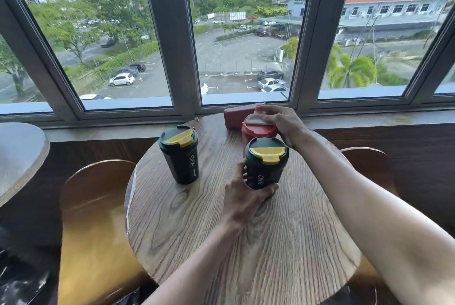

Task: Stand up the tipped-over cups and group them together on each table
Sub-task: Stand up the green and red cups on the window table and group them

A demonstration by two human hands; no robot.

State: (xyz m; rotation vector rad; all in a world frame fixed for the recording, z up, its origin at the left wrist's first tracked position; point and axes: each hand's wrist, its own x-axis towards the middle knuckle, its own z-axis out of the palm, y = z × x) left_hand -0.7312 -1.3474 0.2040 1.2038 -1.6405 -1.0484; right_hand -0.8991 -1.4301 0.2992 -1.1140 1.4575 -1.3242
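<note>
Two dark green cups with yellow lids stand upright on the round wooden table (283,243). One green cup (179,154) stands free at the left. My left hand (243,196) grips the base of the other green cup (266,162) near the table's middle. Right behind it stands a red cup (253,130) with a white lid flap, and my right hand (278,122) holds its lid from the right. A second red cup (240,114) lies on its side at the table's far edge by the window.
A wooden chair (96,206) stands at the left of the table and another chair back (369,162) at the right. Part of a second round table (19,157) shows at the far left. The window sill and frame (172,117) run directly behind the table.
</note>
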